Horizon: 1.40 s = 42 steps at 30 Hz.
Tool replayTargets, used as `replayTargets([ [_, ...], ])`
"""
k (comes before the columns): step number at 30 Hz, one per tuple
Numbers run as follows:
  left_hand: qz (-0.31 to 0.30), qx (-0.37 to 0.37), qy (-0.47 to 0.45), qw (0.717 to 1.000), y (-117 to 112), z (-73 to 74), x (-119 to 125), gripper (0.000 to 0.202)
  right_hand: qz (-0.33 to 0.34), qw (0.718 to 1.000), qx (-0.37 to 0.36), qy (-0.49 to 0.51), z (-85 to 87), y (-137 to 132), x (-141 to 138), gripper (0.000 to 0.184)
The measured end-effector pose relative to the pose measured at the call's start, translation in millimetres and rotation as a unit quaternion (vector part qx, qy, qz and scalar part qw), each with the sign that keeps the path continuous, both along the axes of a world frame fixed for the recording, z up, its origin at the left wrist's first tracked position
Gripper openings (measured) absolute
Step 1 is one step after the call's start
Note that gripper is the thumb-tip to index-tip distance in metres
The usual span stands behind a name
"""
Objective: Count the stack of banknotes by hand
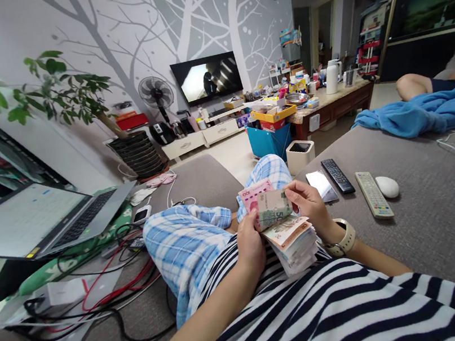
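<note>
My left hand (250,242) is closed on the left edge of some banknotes, a pink 100 note (250,194) behind a green 50 note (271,208). With its thumb and fingers, my right hand (308,204) pinches the right end of the green 50 note. Below that note, a thick stack of banknotes (293,243) fans downward, an orange-brown 20 note (287,231) on top. This stack lies close under my right palm, over my lap; what supports it is hidden.
An opened laptop (58,213) stands at the left, with tangled cables (113,293) nearby. On the sofa to my right lie a phone (321,186), a black remote (337,176), a beige remote (373,194) and a white mouse (387,186). Another person's leg (415,85) shows at far right.
</note>
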<state>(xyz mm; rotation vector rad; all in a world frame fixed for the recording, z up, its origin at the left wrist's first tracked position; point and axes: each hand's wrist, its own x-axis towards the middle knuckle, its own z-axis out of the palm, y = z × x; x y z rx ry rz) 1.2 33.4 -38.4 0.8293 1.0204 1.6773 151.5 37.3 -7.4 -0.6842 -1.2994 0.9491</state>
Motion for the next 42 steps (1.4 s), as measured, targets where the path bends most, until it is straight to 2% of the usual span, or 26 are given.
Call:
replayTargets([
  [9,-0.026,-0.014,-0.04,0.999,-4,5.9,2,0.013,0.003,1.0,0.018,-0.009,1.9,-2,1,0.03],
  [20,-0.068,-0.003,-0.038,0.997,-7,10.8,3,0.017,0.005,1.0,0.019,-0.015,1.4,-3,2,0.031],
  [32,-0.077,0.008,-0.027,0.997,-4,3.9,1,0.015,0.008,1.0,0.019,-0.008,1.2,-3,2,0.029],
  [42,-0.075,0.003,-0.025,0.997,-4,4.5,2,0.018,0.009,1.0,0.018,-0.01,1.3,-3,2,0.029],
])
